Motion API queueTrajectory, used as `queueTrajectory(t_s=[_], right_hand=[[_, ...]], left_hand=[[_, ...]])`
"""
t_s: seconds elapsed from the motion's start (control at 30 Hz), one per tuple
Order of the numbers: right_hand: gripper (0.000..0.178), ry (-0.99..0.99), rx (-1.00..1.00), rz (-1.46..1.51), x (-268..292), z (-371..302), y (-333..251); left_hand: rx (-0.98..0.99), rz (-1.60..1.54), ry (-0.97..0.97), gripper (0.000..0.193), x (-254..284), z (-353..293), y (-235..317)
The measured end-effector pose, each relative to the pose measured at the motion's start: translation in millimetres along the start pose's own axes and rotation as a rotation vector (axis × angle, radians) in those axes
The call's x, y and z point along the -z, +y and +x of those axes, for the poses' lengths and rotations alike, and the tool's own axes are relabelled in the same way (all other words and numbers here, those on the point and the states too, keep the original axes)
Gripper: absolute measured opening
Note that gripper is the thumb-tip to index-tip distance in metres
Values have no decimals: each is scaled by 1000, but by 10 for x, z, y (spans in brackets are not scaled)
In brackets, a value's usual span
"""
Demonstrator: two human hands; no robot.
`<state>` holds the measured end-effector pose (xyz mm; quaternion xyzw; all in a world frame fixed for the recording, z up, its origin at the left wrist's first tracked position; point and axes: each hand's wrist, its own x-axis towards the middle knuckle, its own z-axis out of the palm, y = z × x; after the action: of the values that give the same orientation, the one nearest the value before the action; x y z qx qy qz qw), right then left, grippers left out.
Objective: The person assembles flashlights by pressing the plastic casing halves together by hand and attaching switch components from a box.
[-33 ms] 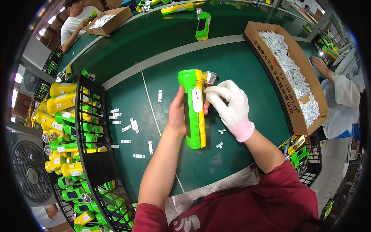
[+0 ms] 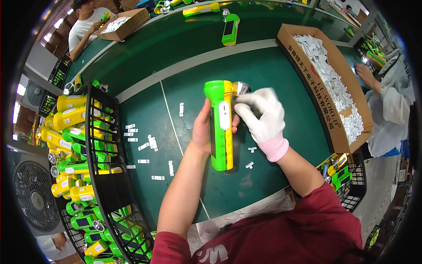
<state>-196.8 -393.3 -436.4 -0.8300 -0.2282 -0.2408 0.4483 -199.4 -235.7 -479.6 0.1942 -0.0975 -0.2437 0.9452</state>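
Note:
Upright above the green tabletop stands a green-and-yellow flashlight [image 2: 220,141], gripped around its body by my bare left hand [image 2: 201,130]. A long white switch plate [image 2: 225,115] lies along the side facing me, and a dark panel shows at its left. From the upper right of its head sticks out a shiny metal reflector cup [image 2: 241,88]. My right hand [image 2: 266,119], in a white glove with a pink cuff, is just right of the flashlight. Its fingers are bent and apart near the reflector, slightly blurred, with nothing visible between them.
Several white plates [image 2: 151,141] lie left of my forearm, and small white pieces [image 2: 249,165] lie below my glove. A black basket [image 2: 105,176] full of flashlights borders the left. On the right sits a cardboard box [image 2: 307,88] of white parts. Co-workers sit at both sides.
My gloved fingers have drawn back a little from the flashlight's edge and spread apart. The flashlight has shifted very slightly down and to the right.

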Motion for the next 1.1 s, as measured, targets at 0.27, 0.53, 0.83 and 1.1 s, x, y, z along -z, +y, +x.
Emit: queueTrajectory(t_s=[0.27,0.53,0.83,1.1], right_hand=[[13,38,374,-243,246,240,122],[6,-168,304,-134,297,228,174],[7,-304,151,-160,417,256,84],[13,-577,-91,-278,521,533,-113]], left_hand=[[65,365,285,53,-27,17,-121],[-72,750,154,63,-260,46,-190],[-11,625,92,69,-183,46,-186],[-35,677,142,73,-251,45,-199]])
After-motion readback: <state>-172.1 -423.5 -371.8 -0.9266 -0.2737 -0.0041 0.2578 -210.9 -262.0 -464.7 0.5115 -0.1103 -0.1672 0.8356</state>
